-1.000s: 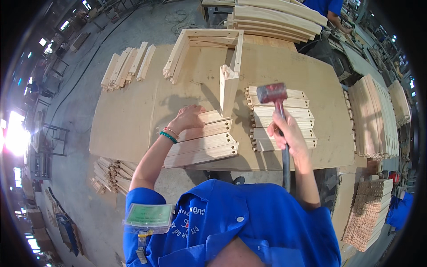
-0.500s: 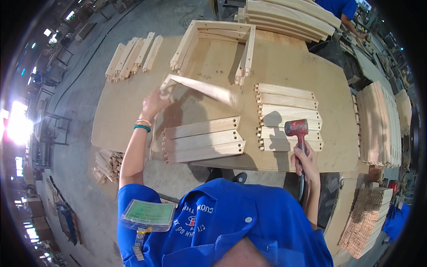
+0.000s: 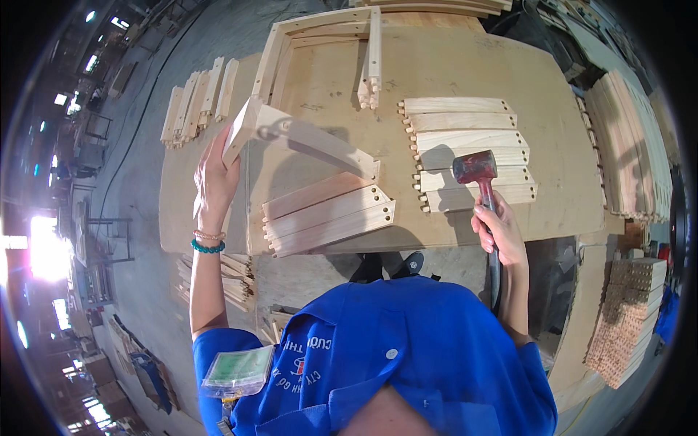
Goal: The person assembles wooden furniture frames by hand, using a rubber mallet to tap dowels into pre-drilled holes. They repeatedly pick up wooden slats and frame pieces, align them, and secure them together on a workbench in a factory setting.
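Grey concrete floor surrounds a broad, pale plywood workbench [image 3: 552, 145] in a workshop, with bright daylight flaring at the far left and stacks of light timber parts along the right side. Near the bench's far edge lies an open rectangular frame of pale wood [image 3: 323, 43], one rail standing across it. Beside the far left corner, a short row of small wooden slats [image 3: 196, 98] lies side by side. At the middle right of the bench sits a flat row of pale boards with dowel pegs on their ends [image 3: 465, 142]. Close to the near edge, left of centre, a stack of three drilled wooden rails [image 3: 327, 214] lies at a slant, holes showing at its right ends. The left hand [image 3: 214, 178], wearing a teal bead bracelet and a thinner band, is raised above the near left part of the bench with its fingers closed round the end of a long, pale wooden rail [image 3: 305, 138]; that rail is lifted and tilted, its far end reaching down toward the drilled stack. The right hand [image 3: 498, 229] is wrapped firmly round the dark handle of a red-headed rubber mallet [image 3: 476, 167], whose head hovers over the near boards of the pegged row at the bench's near right edge. A blue work shirt [image 3: 392, 363] fills the bottom of the view.
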A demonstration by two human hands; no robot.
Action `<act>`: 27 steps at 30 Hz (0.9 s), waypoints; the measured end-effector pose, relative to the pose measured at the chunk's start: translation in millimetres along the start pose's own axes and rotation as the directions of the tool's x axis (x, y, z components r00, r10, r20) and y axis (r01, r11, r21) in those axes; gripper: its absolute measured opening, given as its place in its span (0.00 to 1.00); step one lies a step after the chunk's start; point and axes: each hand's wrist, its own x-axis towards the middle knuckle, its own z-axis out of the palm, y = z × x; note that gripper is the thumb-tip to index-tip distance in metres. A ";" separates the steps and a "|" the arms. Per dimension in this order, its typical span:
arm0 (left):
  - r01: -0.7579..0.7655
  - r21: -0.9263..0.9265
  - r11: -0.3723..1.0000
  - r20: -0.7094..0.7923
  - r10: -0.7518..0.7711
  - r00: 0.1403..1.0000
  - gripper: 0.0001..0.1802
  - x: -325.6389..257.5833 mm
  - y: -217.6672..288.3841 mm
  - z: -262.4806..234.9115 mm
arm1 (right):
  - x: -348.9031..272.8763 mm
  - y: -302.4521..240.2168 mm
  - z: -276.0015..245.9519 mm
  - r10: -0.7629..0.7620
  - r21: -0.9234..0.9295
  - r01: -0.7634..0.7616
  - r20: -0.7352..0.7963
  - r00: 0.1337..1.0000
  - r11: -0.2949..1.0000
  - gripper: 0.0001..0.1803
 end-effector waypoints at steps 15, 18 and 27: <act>-0.386 0.215 0.897 0.035 0.388 0.921 0.35 12.1 104.2 -32.6 | -3.9 -83.6 14.6 -0.206 -0.385 0.202 0.030 0.978 0.901 0.18; -0.452 0.219 0.865 -0.005 0.464 0.886 0.31 21.5 107.0 -29.8 | -5.9 -171.4 40.5 -0.650 -0.430 0.611 0.070 0.756 0.665 0.19; -0.551 0.441 0.709 0.052 0.592 0.804 0.19 32.0 131.3 -26.8 | 28.4 -180.7 95.6 -0.471 -0.699 0.700 0.671 0.573 -0.145 0.23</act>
